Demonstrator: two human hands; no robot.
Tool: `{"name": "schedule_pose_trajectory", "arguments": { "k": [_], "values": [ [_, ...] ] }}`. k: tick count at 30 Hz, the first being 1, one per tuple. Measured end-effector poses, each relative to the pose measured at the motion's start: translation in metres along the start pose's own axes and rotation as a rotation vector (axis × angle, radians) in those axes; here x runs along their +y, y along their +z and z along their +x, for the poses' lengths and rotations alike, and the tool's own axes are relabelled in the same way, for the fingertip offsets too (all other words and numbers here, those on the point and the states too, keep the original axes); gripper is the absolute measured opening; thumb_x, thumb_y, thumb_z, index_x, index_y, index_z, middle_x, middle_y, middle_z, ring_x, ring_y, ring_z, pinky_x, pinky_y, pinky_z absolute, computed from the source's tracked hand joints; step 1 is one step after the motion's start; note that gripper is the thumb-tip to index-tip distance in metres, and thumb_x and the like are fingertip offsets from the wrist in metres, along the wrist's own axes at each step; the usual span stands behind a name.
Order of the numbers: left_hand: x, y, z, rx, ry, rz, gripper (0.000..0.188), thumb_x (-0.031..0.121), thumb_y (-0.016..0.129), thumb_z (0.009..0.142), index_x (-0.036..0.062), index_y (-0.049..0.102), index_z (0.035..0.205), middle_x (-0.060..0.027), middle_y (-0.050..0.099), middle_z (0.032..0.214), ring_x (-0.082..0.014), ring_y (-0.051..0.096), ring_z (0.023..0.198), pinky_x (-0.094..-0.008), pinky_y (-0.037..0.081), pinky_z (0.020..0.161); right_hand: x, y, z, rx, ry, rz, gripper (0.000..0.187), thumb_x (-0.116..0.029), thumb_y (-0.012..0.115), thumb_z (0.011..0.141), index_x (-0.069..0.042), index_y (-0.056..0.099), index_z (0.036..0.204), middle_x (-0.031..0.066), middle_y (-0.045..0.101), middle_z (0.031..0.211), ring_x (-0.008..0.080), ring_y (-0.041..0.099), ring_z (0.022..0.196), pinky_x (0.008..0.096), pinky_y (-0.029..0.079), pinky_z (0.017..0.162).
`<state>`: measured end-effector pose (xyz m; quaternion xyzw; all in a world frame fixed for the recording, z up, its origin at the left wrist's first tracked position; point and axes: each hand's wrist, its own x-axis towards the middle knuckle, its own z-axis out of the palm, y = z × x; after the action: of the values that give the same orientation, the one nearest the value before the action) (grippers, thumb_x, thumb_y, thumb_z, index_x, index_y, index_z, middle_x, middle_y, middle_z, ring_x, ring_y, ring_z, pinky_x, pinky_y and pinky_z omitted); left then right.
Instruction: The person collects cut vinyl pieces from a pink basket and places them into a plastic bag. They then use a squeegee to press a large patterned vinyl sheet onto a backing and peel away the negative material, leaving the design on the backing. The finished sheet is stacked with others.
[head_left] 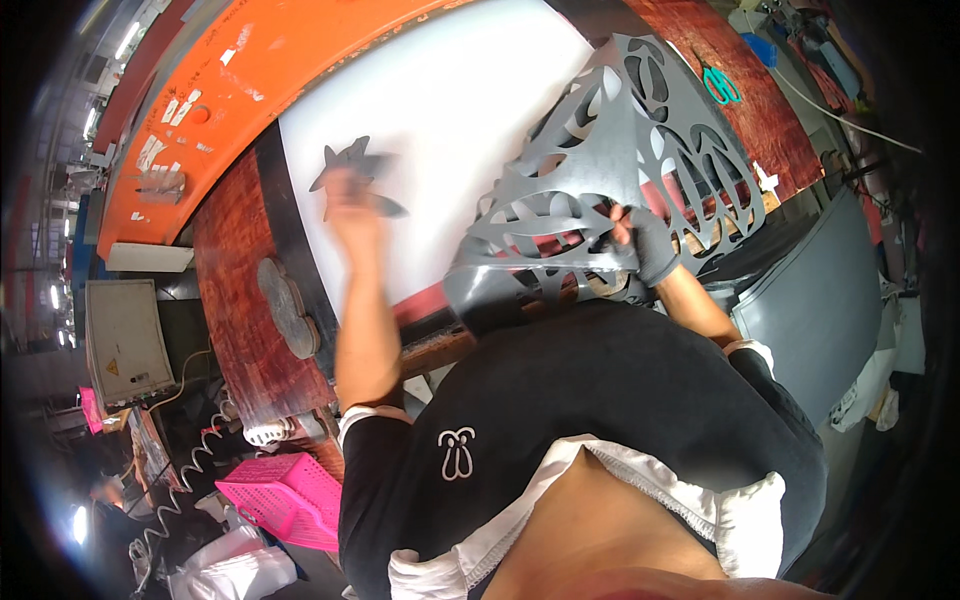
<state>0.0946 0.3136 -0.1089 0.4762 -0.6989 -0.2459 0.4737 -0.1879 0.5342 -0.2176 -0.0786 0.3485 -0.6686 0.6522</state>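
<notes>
My right hand [643, 243], in a dark fingerless glove, is closed on the near part of a grey sheet [610, 160] full of long cut-out holes. The sheet is lifted and folded over itself on the right of the white board [440, 110]. Out over the board's left side, my left hand [352, 205] is smeared by motion. Several dark thin cut pieces [350, 152] show around its fingers. Whether the hand grips them or only touches them I cannot tell.
An orange machine beam [225, 120] runs along the far left. On the reddish worn table lie a grey flat cutting die or block [287, 308] and teal-handled scissors [721, 86]. Dark sheets [815, 290] hang at the right. A pink basket [285, 497] stands low at the left.
</notes>
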Motion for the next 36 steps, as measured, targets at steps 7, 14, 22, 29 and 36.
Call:
{"name": "schedule_pose_trajectory", "arguments": {
  "k": [7, 14, 22, 29, 36],
  "values": [
    [-0.075, -0.052, 0.101, -0.138, -0.025, -0.065, 0.027, 0.010, 0.061, 0.083, 0.0007, 0.054, 0.107, -0.0046, 0.056, 0.091, -0.0114, 0.051, 0.081, -0.0256, 0.043, 0.072, 0.001, 0.029, 0.007, 0.004, -0.110, -0.324, 0.022, -0.018, 0.045, 0.086, -0.002, 0.053, 0.099, 0.0076, 0.059, 0.070, 0.0148, 0.056, 0.065, 0.0257, 0.046, 0.063],
    [-0.105, -0.017, 0.089, -0.128, 0.098, 0.718, 0.073, 0.034, 0.069, 0.074, 0.0006, 0.035, 0.129, -0.0255, 0.032, 0.134, -0.0399, 0.028, 0.125, -0.0451, 0.027, 0.102, -0.057, 0.107, 0.029, -0.504, -0.309, -0.567, 0.065, -0.042, 0.044, 0.090, 0.002, 0.031, 0.136, 0.0140, 0.048, 0.127, 0.0216, 0.041, 0.120, 0.0363, 0.030, 0.102],
    [-0.041, 0.024, 0.009, -0.496, -0.111, -0.243, 0.063, 0.032, 0.062, 0.083, -0.0007, 0.035, 0.129, -0.0206, 0.043, 0.128, -0.0260, 0.048, 0.111, -0.0380, 0.034, 0.097, -0.115, 0.100, 0.111, -0.064, -0.445, -1.198, 0.042, -0.032, 0.059, 0.085, -0.006, 0.055, 0.118, 0.0058, 0.056, 0.114, 0.0141, 0.051, 0.106, 0.0264, 0.039, 0.091],
    [-0.045, 0.023, -0.086, -0.548, 0.364, 0.496, 0.055, 0.030, 0.058, 0.084, 0.0032, 0.041, 0.128, -0.0167, 0.034, 0.138, -0.0375, 0.031, 0.127, -0.0537, 0.022, 0.102, -0.144, -0.088, -0.012, 0.879, -0.638, -1.505, 0.043, -0.031, 0.059, 0.078, -0.004, 0.057, 0.111, 0.0159, 0.058, 0.109, 0.0275, 0.057, 0.100, 0.0351, 0.045, 0.083],
    [-0.053, 0.035, -0.091, -0.622, 0.359, 0.641, 0.047, 0.028, 0.049, 0.089, 0.0083, 0.042, 0.131, -0.0109, 0.031, 0.142, -0.0347, 0.025, 0.132, -0.0563, 0.017, 0.103, -0.119, -0.155, -0.060, 1.217, -0.654, -1.967, 0.045, -0.037, 0.059, 0.076, -0.007, 0.056, 0.109, 0.0162, 0.057, 0.104, 0.0323, 0.052, 0.100, 0.0407, 0.044, 0.084]
  ]
}}
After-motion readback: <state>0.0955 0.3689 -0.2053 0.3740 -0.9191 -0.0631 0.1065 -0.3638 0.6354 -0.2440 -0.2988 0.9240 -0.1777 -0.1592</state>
